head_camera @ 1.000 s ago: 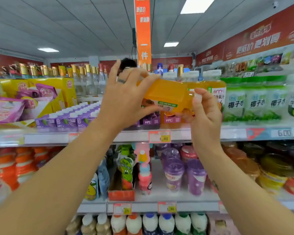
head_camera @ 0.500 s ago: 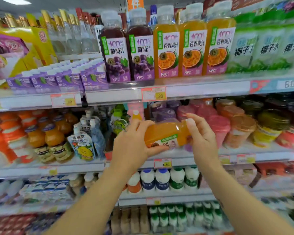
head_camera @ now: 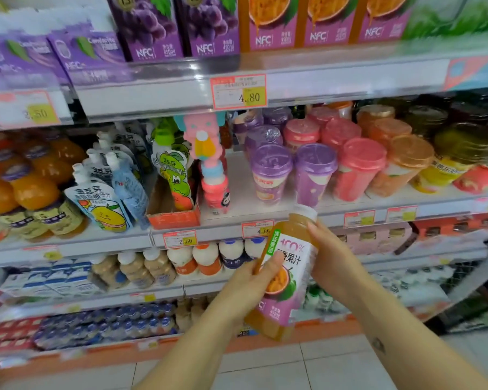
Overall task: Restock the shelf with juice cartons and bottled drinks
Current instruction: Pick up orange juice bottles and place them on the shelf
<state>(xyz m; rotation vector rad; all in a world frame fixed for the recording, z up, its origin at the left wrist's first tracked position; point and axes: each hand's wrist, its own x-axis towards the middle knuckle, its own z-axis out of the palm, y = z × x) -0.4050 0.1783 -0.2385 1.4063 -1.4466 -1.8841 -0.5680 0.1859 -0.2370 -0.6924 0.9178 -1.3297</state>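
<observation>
item: one passion-fruit juice bottle (head_camera: 289, 266), orange contents, white cap (head_camera: 304, 212), purple-and-white label turned toward the wearer; held in mid-air in front of the lower shelves, tilted with the cap up and off to the right. holders: left hand (head_camera: 245, 288), thumb (head_camera: 269, 264) laid across the label with the other fingers curled behind the body, clamped on the lower half; right hand (head_camera: 333, 263), fingers (head_camera: 313, 229) wrapped round the shoulder just under the cap, likewise clamped on it. destination, as judged: the row of matching passion-fruit bottles (head_camera: 324, 21) on the top shelf (head_camera: 350, 77), well above both sets of fingers and a little to their right, beside the grape juice bottles (head_camera: 178, 26) and over the 4.80 price tag (head_camera: 238, 91). step in hand: readying the bottle to go up onto that row (any free slot lies above the frame, so which gap cannot be told). handling notes: bring it upright before lifting; turn the label outward to match its neighbours; let one hand take the body low so the fingers clear the shelf lip; slide it in from the front rather than dropping it from above. risk: the lidded cups (head_camera: 271, 170) on the shelf just above the fingers stand near the likely path; lift clear of them.
</observation>
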